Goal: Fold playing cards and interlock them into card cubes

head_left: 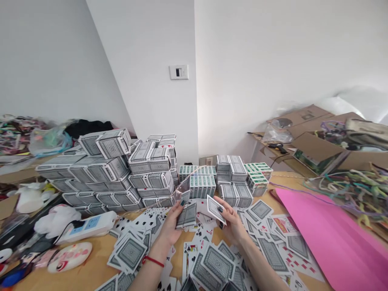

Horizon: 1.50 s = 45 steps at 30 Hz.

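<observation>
My left hand (171, 227) is closed round a small stack of playing cards (188, 215), held upright above the table; a red string circles that wrist. My right hand (230, 223) pinches a single card (216, 209), patterned back up, just right of the stack. Loose playing cards (212, 262) lie scattered over the wooden table (91, 270) under and around both hands, some face up, some face down. Behind the hands rise piles of wrapped card decks (121, 173).
A pink sheet (327, 234) covers the table's right side, with coloured cords (357, 190) and cardboard boxes (315, 149) beyond. At the left lie a white handheld device (87, 226), soft toys (54, 218) and a painted mask (69, 256). More decks (236, 178) stand against the wall.
</observation>
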Tool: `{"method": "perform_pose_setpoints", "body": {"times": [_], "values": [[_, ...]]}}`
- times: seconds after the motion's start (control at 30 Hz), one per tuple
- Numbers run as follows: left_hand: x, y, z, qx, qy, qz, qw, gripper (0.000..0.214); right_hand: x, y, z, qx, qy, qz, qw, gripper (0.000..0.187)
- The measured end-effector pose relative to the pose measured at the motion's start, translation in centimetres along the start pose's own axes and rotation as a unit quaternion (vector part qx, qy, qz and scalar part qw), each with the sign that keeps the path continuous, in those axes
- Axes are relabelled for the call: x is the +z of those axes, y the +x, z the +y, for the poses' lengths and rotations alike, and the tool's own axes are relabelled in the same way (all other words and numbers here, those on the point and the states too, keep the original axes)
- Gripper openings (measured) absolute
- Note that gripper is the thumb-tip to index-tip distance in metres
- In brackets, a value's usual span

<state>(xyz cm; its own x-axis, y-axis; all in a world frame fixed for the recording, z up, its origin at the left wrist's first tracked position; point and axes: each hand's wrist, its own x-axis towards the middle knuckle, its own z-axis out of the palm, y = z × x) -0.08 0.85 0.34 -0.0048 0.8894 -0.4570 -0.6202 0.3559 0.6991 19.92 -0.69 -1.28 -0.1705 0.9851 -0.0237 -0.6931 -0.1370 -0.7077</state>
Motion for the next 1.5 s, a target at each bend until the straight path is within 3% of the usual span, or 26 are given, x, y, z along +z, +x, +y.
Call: {"method": "perform_pose_setpoints", "body": {"times": [0.13, 0.33, 0.43, 0.53, 0.6, 0.67, 0.87, 0.97, 1.3, 1.4, 1.5], "values": [[0.2, -0.1, 0.2, -0.004, -0.037, 0.000, 0.999, 0.037, 0.2, -0.2, 0.1, 0.034, -0.010, -0.052, 0.998, 0.027], [-0.3, 0.2, 0.0, 0.002, -0.021, -0.021, 1.000, 0.044, 1.9, -0.7, -0.8, 0.014, -0.054, -0.040, 0.998, 0.027], [-0.5, 0.4, -0.1, 0.000, -0.022, -0.016, 1.000, 0.044, 4.1, -1.5, -2.8, -0.022, -0.139, -0.017, 0.990, 0.027], [-0.3, 0.5, -0.1, 0.001, -0.026, -0.013, 1.000, 0.046, 6.6, -3.1, -5.0, -0.055, -0.274, -0.008, 0.960, 0.033], [-0.2, 0.4, 0.0, 0.004, -0.021, -0.014, 1.000, 0.049, 7.9, -4.2, -5.9, -0.093, -0.381, 0.039, 0.919, 0.038], [-0.1, 0.3, 0.0, 0.012, -0.004, -0.015, 1.000, 0.051, 8.5, -5.1, -6.3, -0.146, -0.486, 0.064, 0.859, 0.036], [-0.4, 0.2, -0.2, 0.027, 0.027, -0.027, 0.999, 0.055, 8.7, -6.1, -5.7, -0.329, -0.699, 0.042, 0.633, 0.032], [-0.4, 0.3, -0.3, 0.041, 0.028, -0.039, 0.998, 0.053, 9.0, -6.2, -5.6, -0.379, -0.722, 0.035, 0.578, 0.031], [0.2, -0.1, -0.1, 0.059, 0.043, -0.055, 0.996, 0.046, 9.2, -6.4, -5.1, -0.385, -0.758, 0.039, 0.525, 0.033], [0.5, -0.4, 0.0, 0.067, 0.041, -0.049, 0.996, 0.046, 9.3, -6.4, -5.0, -0.341, -0.775, 0.032, 0.531, 0.034], [0.5, -0.4, 0.0, 0.072, 0.033, -0.040, 0.996, 0.048, 9.5, -6.4, -4.9, -0.271, -0.780, 0.024, 0.563, 0.035]]}}
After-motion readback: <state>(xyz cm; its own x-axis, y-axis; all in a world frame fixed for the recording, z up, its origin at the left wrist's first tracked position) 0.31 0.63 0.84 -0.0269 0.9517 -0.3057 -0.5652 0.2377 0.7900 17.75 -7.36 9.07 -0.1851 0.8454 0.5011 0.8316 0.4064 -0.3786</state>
